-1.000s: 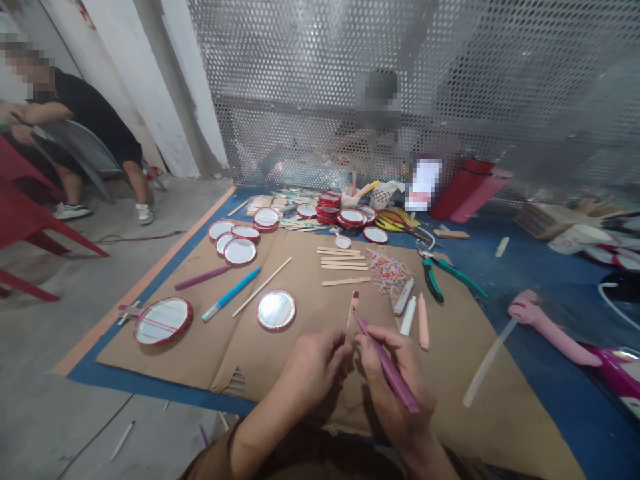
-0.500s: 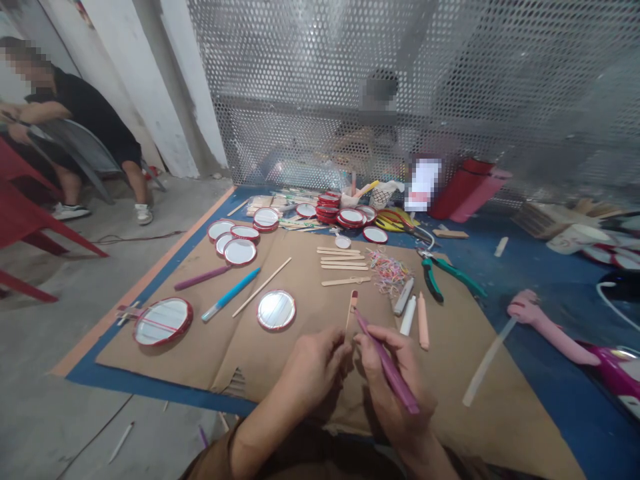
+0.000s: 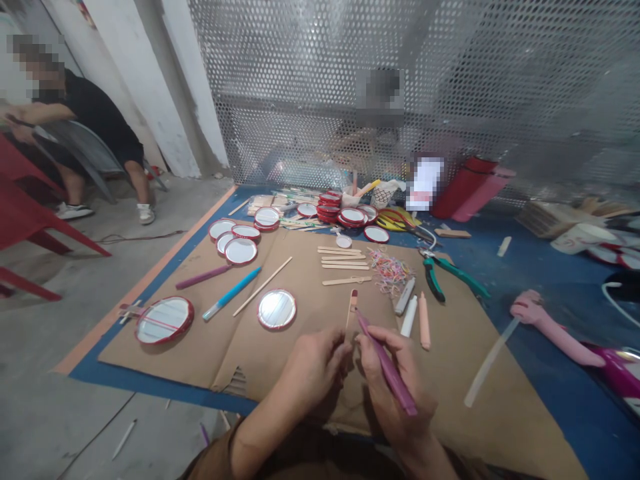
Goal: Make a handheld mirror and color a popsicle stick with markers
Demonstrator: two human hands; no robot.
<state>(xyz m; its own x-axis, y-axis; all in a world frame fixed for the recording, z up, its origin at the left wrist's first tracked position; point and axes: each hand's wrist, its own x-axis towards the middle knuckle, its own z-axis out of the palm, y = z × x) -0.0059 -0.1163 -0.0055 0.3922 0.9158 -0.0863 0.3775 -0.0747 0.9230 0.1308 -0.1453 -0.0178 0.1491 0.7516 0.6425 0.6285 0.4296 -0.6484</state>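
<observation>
My left hand [image 3: 320,363] pinches a wooden craft stick [image 3: 351,310] upright; its top end is coloured dark red. Held like a pen in my right hand [image 3: 400,380] is a purple marker [image 3: 387,367], its tip at or very near the stick just below the coloured end. Beyond my hands lie several plain craft sticks [image 3: 345,265] beside a heap of small coloured rubber bands [image 3: 390,270]. A round white disc with a red rim [image 3: 277,309] rests left of my hands. Farther left is a similar disc with a stick handle [image 3: 165,321].
Brown cardboard [image 3: 200,360] covers much of the blue table [image 3: 545,280]. Right of my hands lie white and peach markers [image 3: 425,321], green-handled pliers [image 3: 434,280] and a pink glue gun [image 3: 555,330]. More red-rimmed discs [image 3: 241,251] are at the back. A seated person [image 3: 95,107] is at far left.
The whole view has shifted very slightly. My hands, the craft stick and the purple marker keep nearly the same position.
</observation>
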